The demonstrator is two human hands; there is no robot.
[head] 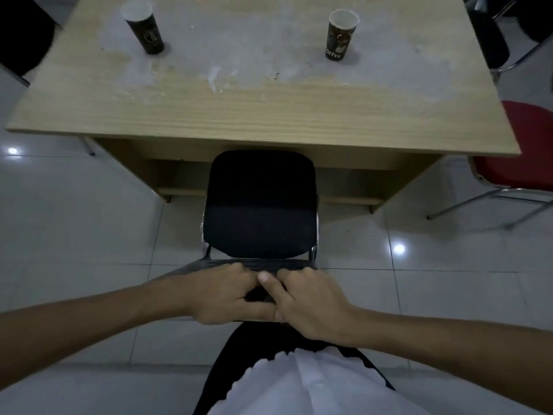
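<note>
Black chair [260,205] stands at the near side of the desk [269,109], centred on the kneehole. The front of its seat is tucked under the desk edge and the rest stands clear on the floor [89,235].

Condition of chair: the seat pad is black, square with rounded corners, flat and even, with no visible tears. The front half lies in the desk's shadow. Chrome frame tubes [313,250] show at both rear corners of the seat. The backrest [191,268] is seen from above as a narrow dark strip, with a faint sheen along its top edge.

Left hand [227,296]: curled over the top of the backrest, fingers hooked over the far side, gripping it.

Right hand [311,307]: gripping the same top edge just beside the left, fingers curled over the far side. One digit lies stretched toward the left hand, nail up. The two hands touch at the middle of the backrest. Both forearms are bare.

Desk: pale wood-grain top, with large worn, whitish patches across the far half. Two dark paper cups stand upright and well apart on it, the left cup [146,29] and the right cup [341,34], both open-topped.

A red chair [520,151] on a metal frame stands off the desk's right corner. The floor is glossy white tile. A white shirt [302,381] shows at the bottom.
</note>
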